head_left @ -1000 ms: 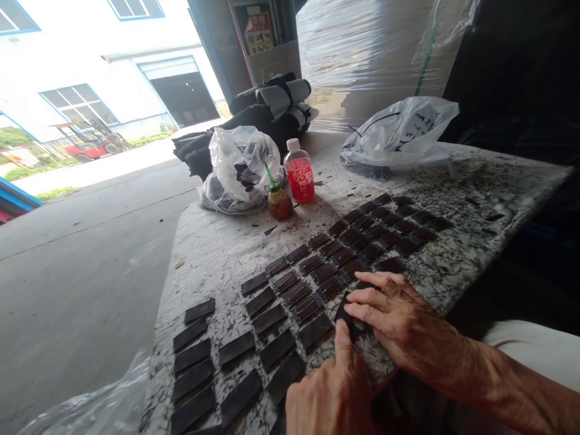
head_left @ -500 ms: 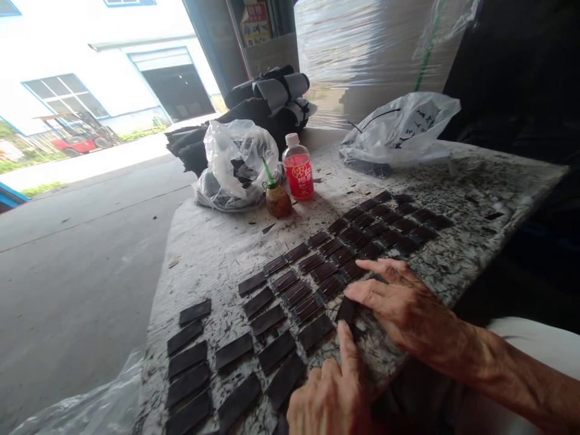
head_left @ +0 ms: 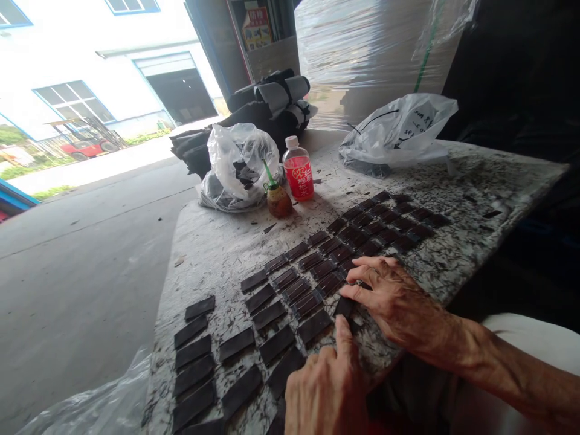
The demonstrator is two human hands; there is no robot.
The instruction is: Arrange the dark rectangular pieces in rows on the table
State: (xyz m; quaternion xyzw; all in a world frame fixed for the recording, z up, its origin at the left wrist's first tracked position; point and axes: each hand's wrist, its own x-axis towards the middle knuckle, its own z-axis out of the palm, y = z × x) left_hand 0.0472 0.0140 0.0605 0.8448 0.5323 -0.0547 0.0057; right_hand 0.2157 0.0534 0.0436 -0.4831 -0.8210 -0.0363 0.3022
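Rows of small dark rectangular pieces [head_left: 312, 266] lie spread over a speckled, worn table top [head_left: 217, 248]. My right hand [head_left: 394, 299] rests flat near the table's front edge, fingers apart, fingertips on a dark piece [head_left: 345, 307]. My left hand [head_left: 328, 386] is at the bottom, its index finger stretched out and touching the same piece from below. Neither hand lifts anything.
At the back of the table stand a red drink bottle [head_left: 298, 169], a small brown jar with a green straw [head_left: 278, 200], a clear bag of dark scraps [head_left: 235, 169] and a white bag [head_left: 399, 130]. Rolled dark material [head_left: 272, 103] lies behind. Concrete floor [head_left: 81, 241] is to the left.
My right hand has slid a little left and away from me over the pieces. The left index finger has stayed on the dark piece near the front edge.
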